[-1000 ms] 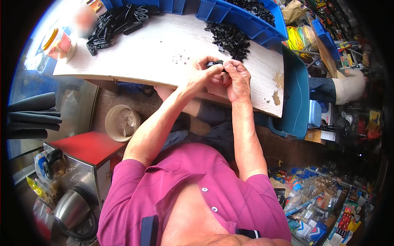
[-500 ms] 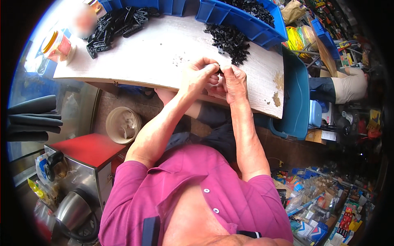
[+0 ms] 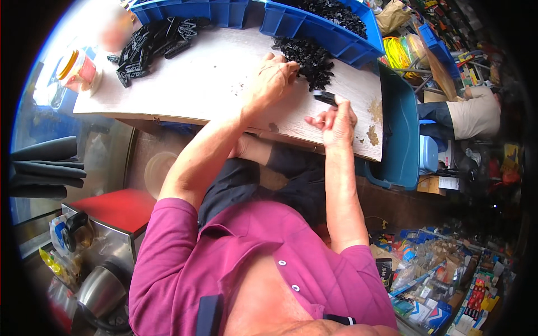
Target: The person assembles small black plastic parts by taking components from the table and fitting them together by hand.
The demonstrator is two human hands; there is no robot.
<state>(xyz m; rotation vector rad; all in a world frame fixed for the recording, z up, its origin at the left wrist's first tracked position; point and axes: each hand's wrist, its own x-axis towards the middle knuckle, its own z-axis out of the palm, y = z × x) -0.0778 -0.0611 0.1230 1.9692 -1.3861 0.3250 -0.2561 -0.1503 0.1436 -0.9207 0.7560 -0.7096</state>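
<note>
My left hand rests at the left edge of a heap of small black plastic pieces on the pale table, its fingers bent and drawn together. Whatever lies between the fingertips is hidden. To the right and nearer me, my right hand pinches an oblong black plastic part between thumb and fingers, lifted over the table. Longer black plastic parts lie in a loose pile at the far left.
Two blue bins, the left one and the right one with black pieces, stand along the table's far edge. A jar with an orange lid is at the left. A teal tub adjoins the table's right end; another person is beyond it.
My hands, earlier together over the table's near edge, have separated. The left moved forward to the heap of small pieces; the right moved right and nearer, holding the black part.
</note>
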